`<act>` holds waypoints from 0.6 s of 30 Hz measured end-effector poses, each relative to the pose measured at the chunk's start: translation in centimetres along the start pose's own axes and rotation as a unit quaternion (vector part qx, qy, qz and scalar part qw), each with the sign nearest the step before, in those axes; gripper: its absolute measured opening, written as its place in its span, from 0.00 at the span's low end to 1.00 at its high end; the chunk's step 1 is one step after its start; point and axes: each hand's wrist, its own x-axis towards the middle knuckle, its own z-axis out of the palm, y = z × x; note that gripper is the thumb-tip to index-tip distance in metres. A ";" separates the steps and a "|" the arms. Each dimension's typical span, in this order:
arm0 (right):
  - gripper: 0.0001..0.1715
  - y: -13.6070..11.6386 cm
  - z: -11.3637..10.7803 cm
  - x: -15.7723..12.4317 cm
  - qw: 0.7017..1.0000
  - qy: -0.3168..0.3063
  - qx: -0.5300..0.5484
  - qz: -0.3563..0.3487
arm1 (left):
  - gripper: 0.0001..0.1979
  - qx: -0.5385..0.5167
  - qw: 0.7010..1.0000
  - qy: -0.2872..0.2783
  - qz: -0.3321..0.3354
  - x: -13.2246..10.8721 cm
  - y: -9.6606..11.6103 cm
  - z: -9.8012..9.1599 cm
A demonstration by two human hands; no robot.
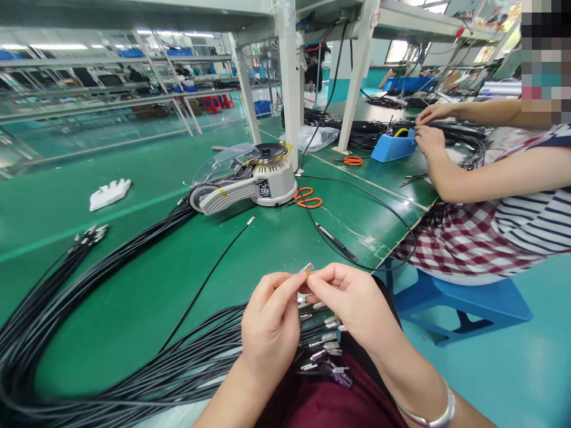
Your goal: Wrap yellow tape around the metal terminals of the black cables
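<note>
Over my lap, my left hand (pixel 271 326) and my right hand (pixel 352 300) meet fingertip to fingertip. Both pinch one small metal connector (pixel 307 268) on the end of a black cable; a bit of yellow shows at it. Below my hands lie several more metal-tipped cable ends (pixel 322 348), fanned across my dark red lap. They belong to a thick bundle of black cables (pixel 66 315) that loops over the green table (pixel 134 285) to the left. My right wrist wears a silver bangle (pixel 439 413).
A grey tape dispenser machine (pixel 254 181) stands mid-table with orange scissors (pixel 307 199) beside it. A white glove (pixel 109 193) lies at the left. To the right a seated person's hands (pixel 430 128) work at a blue tape holder (pixel 392 145), on a blue stool (pixel 459 297).
</note>
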 end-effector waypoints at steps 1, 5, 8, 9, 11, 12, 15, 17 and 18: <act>0.11 0.0 0.0 0.0 1.000 -0.003 0.002 0.000 | 0.16 0.000 1.000 0.000 0.001 0.0 0.0 0.0; 0.12 -0.1 0.0 0.0 1.000 -0.012 0.015 -0.002 | 0.17 0.006 1.000 0.005 0.006 0.0 0.0 0.0; 0.12 -0.1 0.0 0.0 1.000 -0.015 0.017 -0.009 | 0.16 0.002 1.000 0.012 0.010 0.0 -0.1 0.0; 0.12 -0.1 0.0 0.0 1.000 -0.017 0.018 -0.011 | 0.16 0.000 1.000 0.014 0.008 0.0 -0.1 0.0; 0.12 -0.1 0.0 0.0 0.999 -0.020 0.021 -0.017 | 0.14 -0.006 1.000 0.016 0.002 0.0 -0.2 0.0; 0.12 0.0 0.0 0.0 0.999 -0.021 0.022 -0.018 | 0.14 -0.009 1.000 0.015 -0.001 0.0 -0.2 0.0; 0.12 -0.1 0.0 0.0 0.999 -0.019 0.024 -0.016 | 0.13 -0.016 1.000 0.013 0.005 0.1 -0.2 0.0; 0.12 -0.1 0.0 0.0 0.999 -0.017 0.023 -0.016 | 0.14 -0.015 1.000 0.014 0.012 0.1 -0.1 -0.1; 0.12 -0.1 0.0 0.0 0.999 -0.015 0.022 -0.017 | 0.14 -0.015 1.000 0.015 0.016 0.1 -0.1 -0.1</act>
